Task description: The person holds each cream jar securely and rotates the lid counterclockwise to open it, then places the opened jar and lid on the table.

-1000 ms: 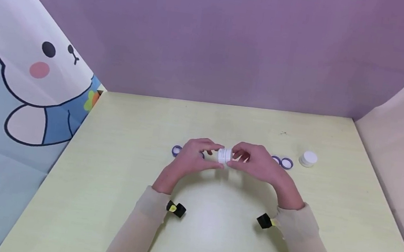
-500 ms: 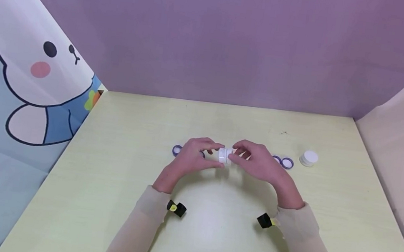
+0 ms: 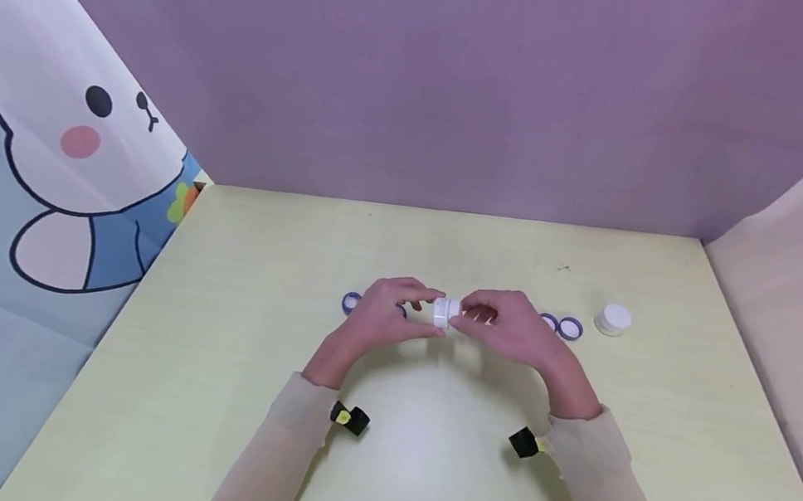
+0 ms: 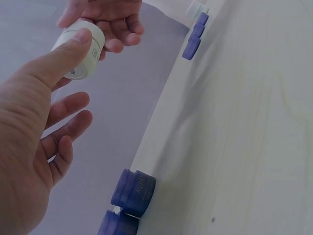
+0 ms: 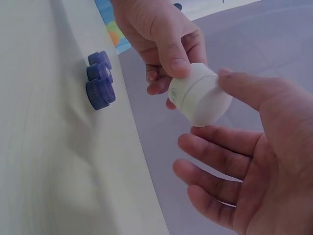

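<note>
A small white cream jar [image 3: 440, 313] is held on its side above the table, between both hands. My left hand [image 3: 385, 312] grips the jar's body, with the thumb pressed on its side in the left wrist view. My right hand [image 3: 514, 329] pinches the white lid [image 5: 212, 102] between thumb and index finger. The other right fingers stand apart from the lid. Whether the lid has come loose cannot be seen. Behind the left hand are several blue jars [image 5: 100, 93] in a row, without lids, partly hidden in the head view.
Blue lids [image 3: 570, 328] lie on the table behind the right hand, several in a row in the left wrist view. A second white jar [image 3: 613, 319] stands upright to their right. A purple cloth [image 3: 466, 91] hangs behind the table's far edge.
The right thumb moved up across the lid half a second ago and is now lower again. The left hand and the jar have stayed nearly in place.
</note>
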The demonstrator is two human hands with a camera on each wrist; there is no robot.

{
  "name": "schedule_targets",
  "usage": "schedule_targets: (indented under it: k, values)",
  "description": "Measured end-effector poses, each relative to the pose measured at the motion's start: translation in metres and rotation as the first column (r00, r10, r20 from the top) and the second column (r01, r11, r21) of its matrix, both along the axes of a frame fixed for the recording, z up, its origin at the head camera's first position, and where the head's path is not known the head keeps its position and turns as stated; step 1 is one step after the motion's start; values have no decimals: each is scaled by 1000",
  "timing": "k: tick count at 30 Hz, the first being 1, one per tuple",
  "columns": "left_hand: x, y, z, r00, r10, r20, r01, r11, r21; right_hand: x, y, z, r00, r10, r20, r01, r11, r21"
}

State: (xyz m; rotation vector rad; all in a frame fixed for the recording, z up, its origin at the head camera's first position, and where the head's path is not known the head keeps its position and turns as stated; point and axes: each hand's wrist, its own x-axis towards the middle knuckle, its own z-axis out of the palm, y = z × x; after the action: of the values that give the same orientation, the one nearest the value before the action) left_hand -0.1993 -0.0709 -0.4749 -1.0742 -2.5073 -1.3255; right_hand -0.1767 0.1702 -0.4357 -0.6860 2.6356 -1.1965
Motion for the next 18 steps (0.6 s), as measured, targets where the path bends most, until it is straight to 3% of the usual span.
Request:
schedule_targets:
  k: [9, 18]
  values:
    - [0, 0, -4, 1000, 8, -5, -8, 1000, -23, -1, 1, -1, 999, 25, -47, -26, 999, -21]
    - [-4, 1, -6, 999, -7, -40, 8, 999, 32, 2, 1, 5, 996, -70, -49, 69, 998, -8]
